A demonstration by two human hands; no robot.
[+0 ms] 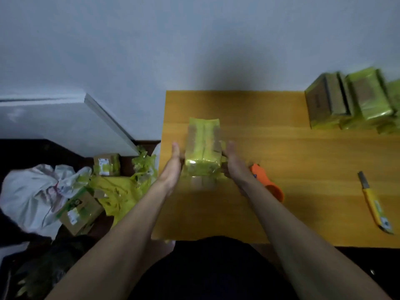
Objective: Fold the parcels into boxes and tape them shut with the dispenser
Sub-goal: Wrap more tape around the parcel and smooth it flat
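A cardboard box wrapped in yellow-green tape (203,148) sits between my hands above the wooden table (281,161). My left hand (173,165) presses flat against the box's left side, fingers straight. My right hand (234,163) presses against its right side, fingers extended. The orange tape dispenser (270,185) lies on the table just right of my right wrist, partly hidden by my forearm.
A stack of taped boxes (355,102) stands at the table's back right. A yellow utility knife (375,206) lies at the right. On the floor to the left are cardboard boxes (106,164), crumpled yellow tape (121,191) and a white bag (32,193).
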